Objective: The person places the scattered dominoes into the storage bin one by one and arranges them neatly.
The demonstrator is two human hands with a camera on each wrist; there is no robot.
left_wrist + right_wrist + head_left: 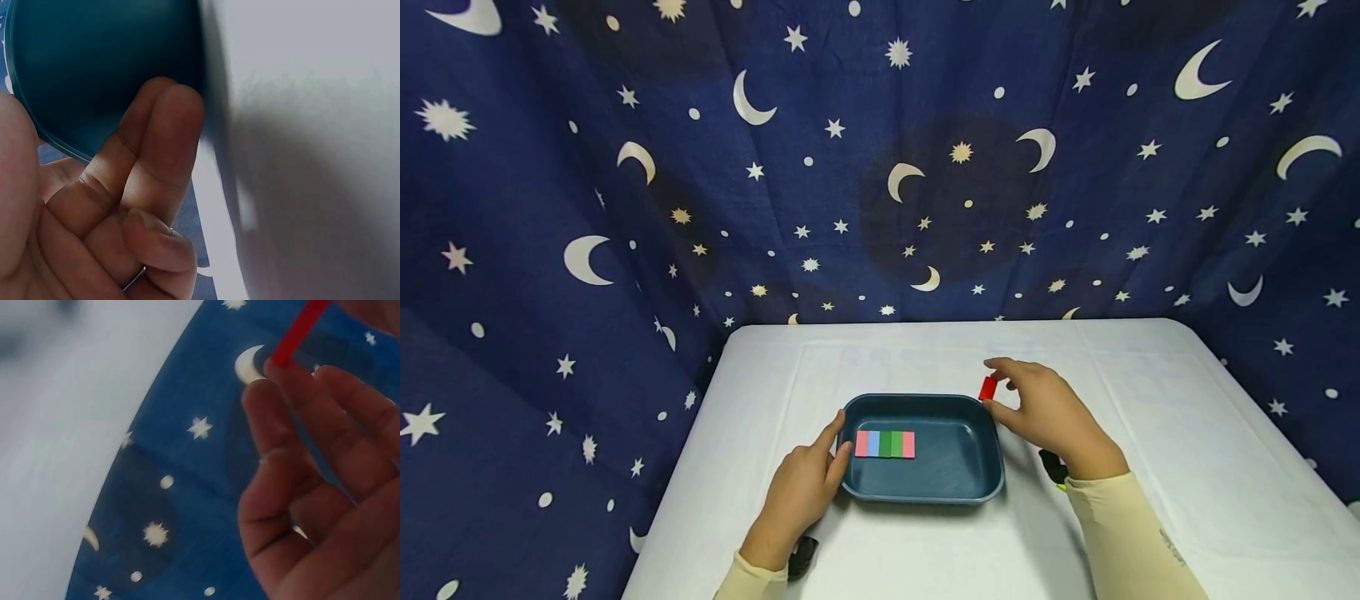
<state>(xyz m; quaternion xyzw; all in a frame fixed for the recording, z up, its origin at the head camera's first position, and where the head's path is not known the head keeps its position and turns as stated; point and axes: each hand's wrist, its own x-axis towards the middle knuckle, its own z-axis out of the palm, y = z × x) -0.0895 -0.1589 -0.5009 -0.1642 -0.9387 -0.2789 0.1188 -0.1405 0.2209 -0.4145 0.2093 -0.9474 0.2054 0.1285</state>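
The dark blue curtain, patterned with pale moons and stars, runs along the left side, the far side and round to the right. The white table stands before it. At the near left, a cream left sleeve ends at the wrist, with a black device just beside it. The left hand grips the left end of the teal tray, thumb at the rim and 2 fingers against the outer wall. On the tray's floor, left of its middle, 5 flat pieces stand in a row, touching: a pink piece, a blue piece, a dark green piece, a lighter green piece and another pink piece. By the tray's far right corner is the red piece, pinched between thumb and fingertip of the right hand; whether it touches the rim, I cannot tell. Farther right and nearer are a second black device and the cream right sleeve.
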